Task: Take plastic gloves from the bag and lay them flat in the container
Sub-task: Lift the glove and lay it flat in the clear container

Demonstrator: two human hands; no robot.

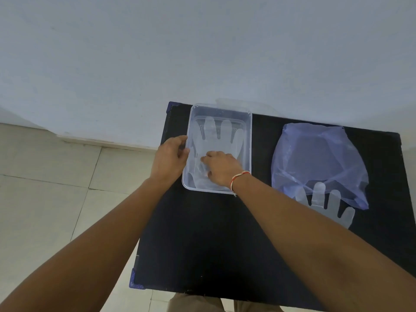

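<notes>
Two hands work at the container: your left hand grips its left rim, your right hand presses loosely curled on the glove inside. Lift carelessly and that thin film may cling and crumple. Right of the container, the bag spills another glove across the dark worktop; pale floor tiles lie left.

You are working in soft, even, slightly dim light with a cool bluish cast; the wall above the black table reads flat grey-blue. Shadows on that table are faint (the dark top swallows them). Pale sheen lies on the clear container at the table's far edge and on the bag to its right. Your forearms nearest the lens look soft and stretched, and the table's edges lean with wide-angle distortion.
</notes>
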